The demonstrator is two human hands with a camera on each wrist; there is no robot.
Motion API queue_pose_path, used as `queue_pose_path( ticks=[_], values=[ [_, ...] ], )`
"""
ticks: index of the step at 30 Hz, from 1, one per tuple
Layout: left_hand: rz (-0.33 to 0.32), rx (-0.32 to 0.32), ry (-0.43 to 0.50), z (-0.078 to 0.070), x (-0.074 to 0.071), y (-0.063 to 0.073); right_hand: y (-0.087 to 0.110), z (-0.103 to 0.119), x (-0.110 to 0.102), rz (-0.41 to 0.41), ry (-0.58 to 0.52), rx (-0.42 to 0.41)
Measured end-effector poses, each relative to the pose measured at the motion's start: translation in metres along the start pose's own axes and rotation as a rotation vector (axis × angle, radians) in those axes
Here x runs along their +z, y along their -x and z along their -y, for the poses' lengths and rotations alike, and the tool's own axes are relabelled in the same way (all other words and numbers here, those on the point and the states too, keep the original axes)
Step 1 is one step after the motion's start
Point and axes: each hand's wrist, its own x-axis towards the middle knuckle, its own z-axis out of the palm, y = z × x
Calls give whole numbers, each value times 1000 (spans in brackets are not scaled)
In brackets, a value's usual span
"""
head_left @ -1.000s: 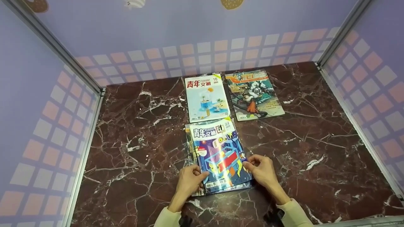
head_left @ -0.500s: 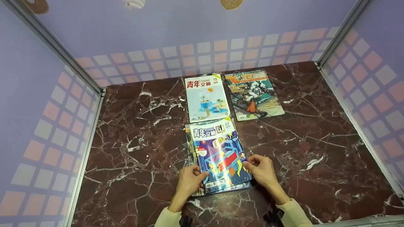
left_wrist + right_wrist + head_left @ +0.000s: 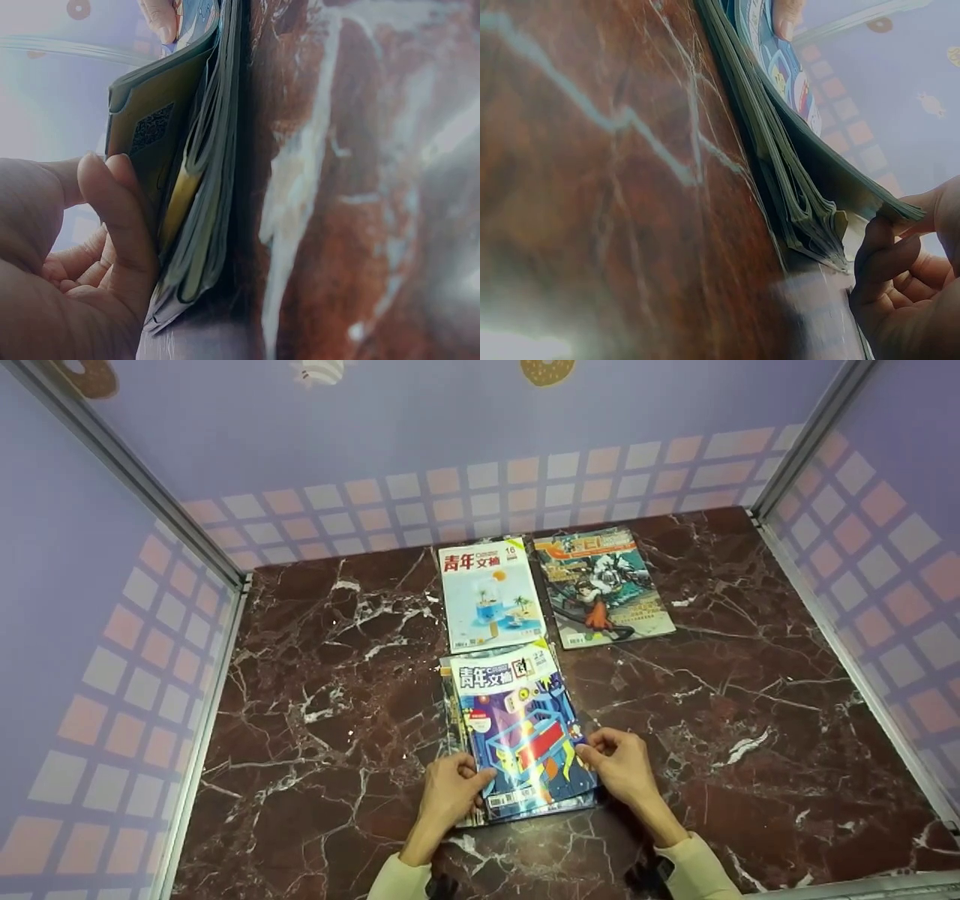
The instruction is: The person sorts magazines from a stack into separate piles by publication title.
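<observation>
A magazine with a purple and blue cover (image 3: 525, 735) lies on top of a stack near the front of the table. My left hand (image 3: 452, 787) pinches its left edge between thumb and fingers. On the opposite side, my right hand (image 3: 624, 763) pinches the right edge. Both wrist views show the top magazine's edges lifted off the stacked magazines (image 3: 214, 225) beneath, and its back cover bears a square code. Thumb over and fingers curled under, the right hand (image 3: 915, 277) holds the raised edge. Edges of the lower magazines stick out at the left and bottom.
Behind the stack lies a white magazine with a beach picture (image 3: 495, 600). To its right is a green and orange comic-style magazine (image 3: 607, 585). The dark red marbled table (image 3: 322, 720) is enclosed by purple panels (image 3: 450, 420) at the back and both sides.
</observation>
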Motion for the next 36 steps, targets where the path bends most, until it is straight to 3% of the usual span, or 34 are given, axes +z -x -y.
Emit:
queue_pose_path(
  ticks=[3,7,11,18,27,36],
  values=[
    [-15,42,0,4,1,0,0,0,0,-1,-4,-3],
    [-21,65,21,-20,-4,9,0,1,0,1,-10,-4],
    [-1,10,34,-31,-6,13,0,2,0,2,-6,-11],
    [-4,15,36,-29,-7,13,1,2,2,2,-15,-18],
    [-23,53,34,-6,-2,6,2,2,2,-3,-20,-26],
    [-19,-2,26,-30,-7,15,3,3,2,1,-20,-28]
  ],
)
